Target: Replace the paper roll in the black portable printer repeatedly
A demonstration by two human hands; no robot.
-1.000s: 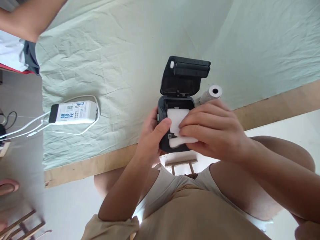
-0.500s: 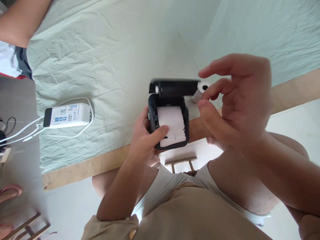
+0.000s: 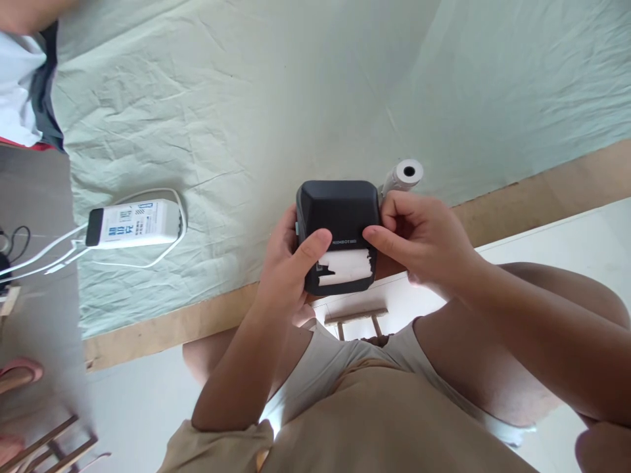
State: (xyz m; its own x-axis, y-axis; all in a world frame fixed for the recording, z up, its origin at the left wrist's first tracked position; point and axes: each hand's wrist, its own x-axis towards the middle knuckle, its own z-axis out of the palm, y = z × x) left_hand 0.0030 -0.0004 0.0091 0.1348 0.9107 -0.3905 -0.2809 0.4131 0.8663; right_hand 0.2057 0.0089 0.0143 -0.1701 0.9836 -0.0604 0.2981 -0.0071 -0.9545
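Observation:
A small black label printer (image 3: 340,213) is held over the table's near edge with its lid down. White paper (image 3: 345,266) with a ragged, torn edge sticks out below the lid. My left hand (image 3: 290,263) grips the printer's left side, its thumb on top. At the right side, my right hand (image 3: 419,230) has its thumb on the lid and its fingers curled against the printer's edge. Just behind the right hand a white paper roll (image 3: 405,174) lies on the cloth, partly hidden by the fingers.
A pale green cloth (image 3: 221,118) covers the table, whose wooden edge (image 3: 172,322) runs in front of me. To the left lies a white power strip (image 3: 138,223) with white cables. Another person's arm (image 3: 34,13) reaches in at the top left. A wooden stool (image 3: 357,318) is below.
The printer's lid, raised before, is now down over the paper. My right hand has come in from the right, from apart in the air to touching the printer.

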